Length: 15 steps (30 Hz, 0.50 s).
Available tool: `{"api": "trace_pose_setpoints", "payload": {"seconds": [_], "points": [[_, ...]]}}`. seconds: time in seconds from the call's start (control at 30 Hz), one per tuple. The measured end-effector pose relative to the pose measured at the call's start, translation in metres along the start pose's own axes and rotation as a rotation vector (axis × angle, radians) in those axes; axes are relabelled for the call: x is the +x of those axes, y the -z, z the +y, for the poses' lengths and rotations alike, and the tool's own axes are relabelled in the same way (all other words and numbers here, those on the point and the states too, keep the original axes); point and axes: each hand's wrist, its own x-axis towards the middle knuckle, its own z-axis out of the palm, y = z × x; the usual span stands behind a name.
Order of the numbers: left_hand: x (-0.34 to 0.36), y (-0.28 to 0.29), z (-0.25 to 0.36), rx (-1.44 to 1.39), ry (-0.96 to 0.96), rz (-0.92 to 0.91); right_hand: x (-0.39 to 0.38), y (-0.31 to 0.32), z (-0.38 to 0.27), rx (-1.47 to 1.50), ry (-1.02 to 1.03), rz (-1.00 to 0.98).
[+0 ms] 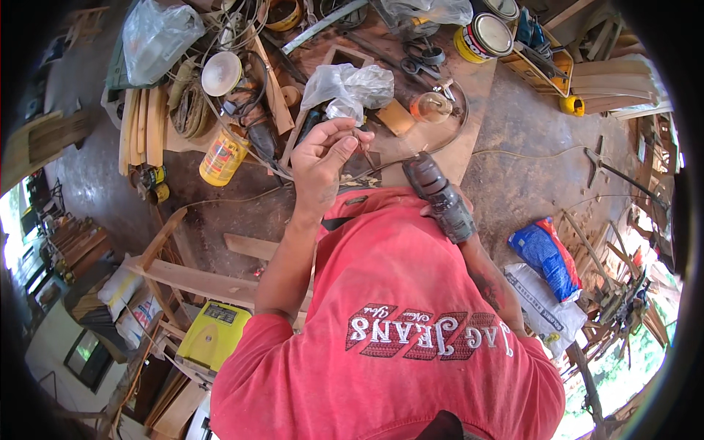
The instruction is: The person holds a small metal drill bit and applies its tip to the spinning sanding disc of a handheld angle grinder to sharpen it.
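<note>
My left hand (319,165) is raised in front of my body, with its thumb and fingertips pinched together. A thin, dark sliver shows at the fingertips, too small to name. To its right, my right hand (427,210) is wrapped round a dark, dusty power drill (444,202), mostly hidden behind the tool. The drill's front end points up toward the workbench (473,110). Just beyond my left hand, a crumpled clear plastic bag (348,88) lies on the bench. A small wood block (395,117) and a clear round container (431,108) sit close by.
Scissors (420,62), a yellow tub (224,158) and an angle grinder (260,136) clutter the bench. A paint can (490,37) stands at the far right. A cord (528,155) crosses the floor. Wooden framing (198,281) and a yellow-green case (214,336) are at my left; sacks (546,260) lie right.
</note>
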Motion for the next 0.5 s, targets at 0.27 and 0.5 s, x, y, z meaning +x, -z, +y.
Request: {"api": "trace_pose_setpoints", "payload": {"seconds": [0.27,0.5], "points": [[-0.007,-0.003,0.021,-0.191,0.004,-0.084,-0.01,-0.006,0.029,0.25,-0.318,-0.028],[-0.007,-0.015,0.028,-0.264,0.031,-0.162,-0.006,0.002,0.01,0.005,-0.246,-0.026]]}}
